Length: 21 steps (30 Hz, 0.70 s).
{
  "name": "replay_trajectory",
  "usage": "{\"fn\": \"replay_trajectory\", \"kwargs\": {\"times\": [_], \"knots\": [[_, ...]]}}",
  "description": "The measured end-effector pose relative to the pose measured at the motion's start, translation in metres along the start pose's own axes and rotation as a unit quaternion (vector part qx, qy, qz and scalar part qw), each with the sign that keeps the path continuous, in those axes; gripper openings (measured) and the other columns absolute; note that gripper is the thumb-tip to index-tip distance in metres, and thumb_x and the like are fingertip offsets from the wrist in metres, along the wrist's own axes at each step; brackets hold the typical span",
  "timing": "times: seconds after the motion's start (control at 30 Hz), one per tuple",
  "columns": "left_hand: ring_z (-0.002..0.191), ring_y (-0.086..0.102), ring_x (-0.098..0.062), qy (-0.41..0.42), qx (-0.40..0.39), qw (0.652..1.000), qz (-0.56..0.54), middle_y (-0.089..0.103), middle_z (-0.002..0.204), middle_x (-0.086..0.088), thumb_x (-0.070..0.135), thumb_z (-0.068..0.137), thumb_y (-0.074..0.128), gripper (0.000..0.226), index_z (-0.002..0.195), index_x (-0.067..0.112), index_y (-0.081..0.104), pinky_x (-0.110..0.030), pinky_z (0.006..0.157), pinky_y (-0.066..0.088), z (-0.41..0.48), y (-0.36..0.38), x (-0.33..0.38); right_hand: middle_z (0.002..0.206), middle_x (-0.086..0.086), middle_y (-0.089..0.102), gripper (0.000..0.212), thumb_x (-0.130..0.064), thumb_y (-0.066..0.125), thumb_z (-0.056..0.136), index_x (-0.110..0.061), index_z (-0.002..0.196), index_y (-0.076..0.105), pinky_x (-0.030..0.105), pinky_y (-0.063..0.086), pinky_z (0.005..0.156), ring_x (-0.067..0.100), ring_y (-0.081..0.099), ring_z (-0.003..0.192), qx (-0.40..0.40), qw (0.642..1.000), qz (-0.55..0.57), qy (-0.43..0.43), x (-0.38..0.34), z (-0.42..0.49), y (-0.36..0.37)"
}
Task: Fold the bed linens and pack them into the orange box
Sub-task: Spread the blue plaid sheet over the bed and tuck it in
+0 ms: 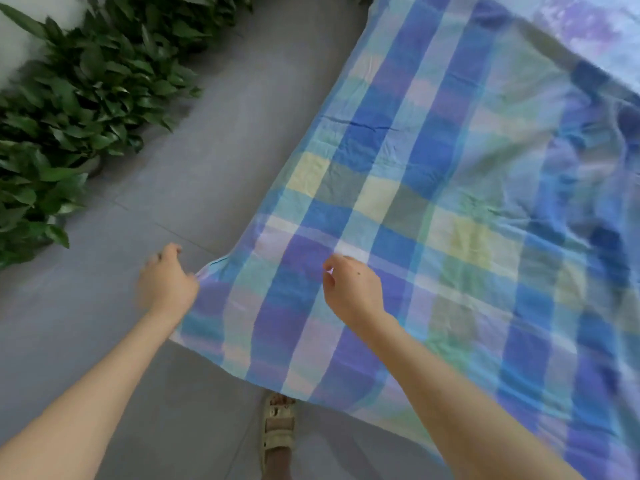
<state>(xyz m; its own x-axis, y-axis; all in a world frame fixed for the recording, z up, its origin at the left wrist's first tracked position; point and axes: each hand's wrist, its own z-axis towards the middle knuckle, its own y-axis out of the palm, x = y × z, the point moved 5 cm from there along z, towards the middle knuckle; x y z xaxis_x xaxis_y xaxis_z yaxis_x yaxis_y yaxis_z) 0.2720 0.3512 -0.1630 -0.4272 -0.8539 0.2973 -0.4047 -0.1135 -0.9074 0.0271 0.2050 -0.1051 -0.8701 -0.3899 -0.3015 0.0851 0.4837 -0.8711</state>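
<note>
A blue, green and yellow plaid bed sheet [433, 174] lies spread from the upper right down to my feet, its near edge lifted off the floor. My left hand [166, 282] grips the sheet's left corner, where the hem bunches against my fingers. My right hand [353, 289] is over the sheet a little to the right, fingers curled and pinching the fabric near a white stripe. A second linen [588, 29], pale with purple blotches, lies under the plaid sheet at the top right. No orange box is in view.
A row of dark green leafy plants [76, 109] lines the left side. Grey floor tiles [214, 161] run between the plants and the sheet. My sandalled foot [277, 431] stands at the bottom, just under the sheet's near edge.
</note>
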Motion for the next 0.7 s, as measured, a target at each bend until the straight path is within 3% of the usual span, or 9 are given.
{"fn": "replay_trajectory", "kwargs": {"times": [0.1,0.3,0.47,0.57,0.7], "knots": [[0.095,0.054,-0.050,0.185,0.082,0.979,-0.007,0.059,0.103,-0.032,-0.006,0.073,0.050,0.040,0.111,-0.005,0.059,-0.053,0.085,0.041,-0.033,-0.014,0.087,0.112,0.009,0.064,0.023,-0.018,0.044,0.092,-0.014,0.105,0.062,0.035,0.042,0.078,0.032,0.056,0.105,0.021,0.996,0.025,0.079,0.064,-0.032,-0.027],[0.072,0.061,-0.043,0.421,0.006,0.907,-0.013,0.065,0.080,-0.023,0.001,0.059,0.046,0.033,0.084,-0.002,0.067,-0.049,0.070,0.050,-0.156,0.020,0.278,0.111,0.010,0.065,0.023,-0.021,0.045,0.092,-0.014,0.105,0.062,0.034,0.042,0.078,0.031,0.057,0.107,0.106,0.952,0.081,0.275,0.230,-0.135,-0.095],[0.063,0.061,-0.039,0.558,-0.071,0.827,0.001,0.064,0.072,-0.016,0.001,0.055,0.049,0.028,0.076,0.004,0.068,-0.044,0.057,0.053,-0.319,0.086,0.430,0.110,0.010,0.065,0.023,-0.021,0.043,0.093,-0.011,0.103,0.061,0.035,0.043,0.077,0.031,0.057,0.106,0.164,0.883,0.124,0.422,0.397,-0.273,-0.141],[0.072,0.062,-0.042,0.590,-0.140,0.795,0.005,0.066,0.078,-0.020,-0.006,0.064,0.053,0.024,0.080,0.001,0.069,-0.045,0.062,0.052,-0.424,0.136,0.505,0.107,0.009,0.066,0.019,-0.022,0.046,0.092,-0.013,0.100,0.062,0.033,0.043,0.077,0.030,0.058,0.102,0.199,0.838,0.160,0.481,0.496,-0.359,-0.152],[0.099,0.060,-0.038,0.511,-0.217,0.832,0.008,0.066,0.102,-0.021,0.000,0.081,0.054,0.022,0.099,0.000,0.067,-0.039,0.083,0.045,-0.512,0.191,0.565,0.099,0.007,0.067,0.012,-0.020,0.046,0.093,-0.017,0.089,0.058,0.031,0.040,0.069,0.026,0.060,0.094,0.216,0.815,0.204,0.498,0.577,-0.427,-0.158]]}}
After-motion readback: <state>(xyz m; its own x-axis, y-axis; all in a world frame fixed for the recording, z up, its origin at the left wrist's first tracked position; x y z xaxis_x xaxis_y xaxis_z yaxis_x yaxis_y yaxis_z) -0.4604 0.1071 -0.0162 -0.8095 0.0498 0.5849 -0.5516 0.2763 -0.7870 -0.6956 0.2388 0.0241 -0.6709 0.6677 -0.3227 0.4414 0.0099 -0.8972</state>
